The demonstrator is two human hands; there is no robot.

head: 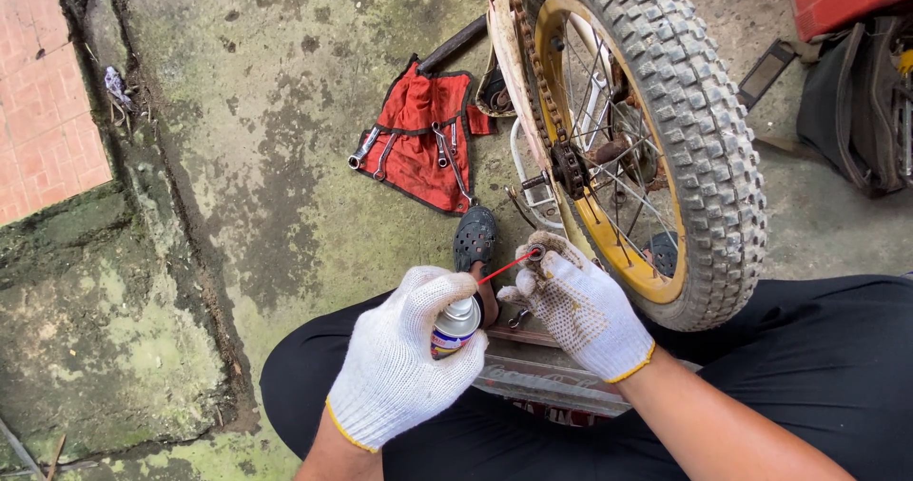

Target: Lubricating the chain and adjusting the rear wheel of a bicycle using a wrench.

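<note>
My left hand [399, 357], in a white knit glove, is wrapped around a small spray can [456, 324] whose thin red straw [504, 269] points up and right. The straw's tip meets the rusty chain [526, 39] where my gloved right hand [580, 305] pinches it, just below the small rear sprocket [569, 167]. The chain runs up along a bicycle wheel with a knobbly tyre [689, 129] and a yellow rim [623, 258]. I sit with black-trousered legs spread on either side.
A red tool roll [418, 144] with several spanners lies on the mossy concrete floor [266, 158] behind the wheel. A black perforated shoe [475, 239] is beside my hands. Red paving [43, 91] lies at the far left; a dark bag [846, 110] at right.
</note>
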